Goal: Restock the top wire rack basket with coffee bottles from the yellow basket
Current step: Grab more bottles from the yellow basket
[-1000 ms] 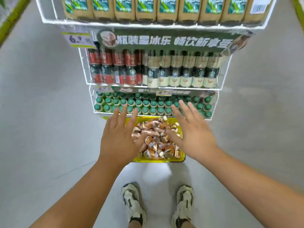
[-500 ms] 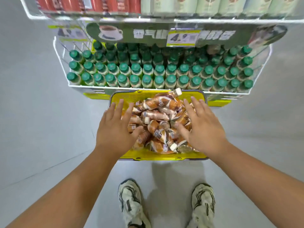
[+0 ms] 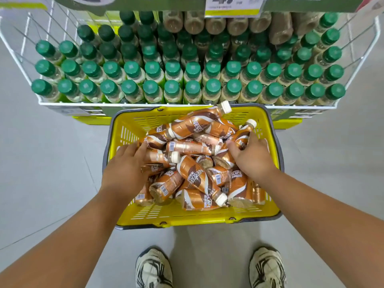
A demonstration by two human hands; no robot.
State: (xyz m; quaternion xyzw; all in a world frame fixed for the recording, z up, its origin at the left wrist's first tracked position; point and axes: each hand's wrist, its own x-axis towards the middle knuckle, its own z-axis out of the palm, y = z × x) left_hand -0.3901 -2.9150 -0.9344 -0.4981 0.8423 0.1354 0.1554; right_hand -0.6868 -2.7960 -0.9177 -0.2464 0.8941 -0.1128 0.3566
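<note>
Standing over the yellow basket [image 3: 145,217] on the grey shop floor [image 3: 52,173], I reach into its heap of coffee bottles [image 3: 193,177], brown-labelled with cream caps, lying every which way and piled above the rim at the far side. My left hand [image 3: 124,169] lies on the bottles at the left of the heap, fingers curled down over one of them; whether it truly grips I cannot tell, the fingertips being hidden behind the hand. My right hand [image 3: 252,156] closes round a slanting bottle [image 3: 241,136] at the right of the heap, thumb on its label, its cream cap pointing away from me. Just beyond the basket, touching its far edge, stands a white wire rack basket [image 3: 25,75] packed with upright green-capped bottles [image 3: 172,88] in tidy rows, with a few brown bottles [image 3: 216,23] at its back under a green sign and price tag [image 3: 232,5]. My two white trainers [image 3: 153,269] show at the bottom of the frame
</note>
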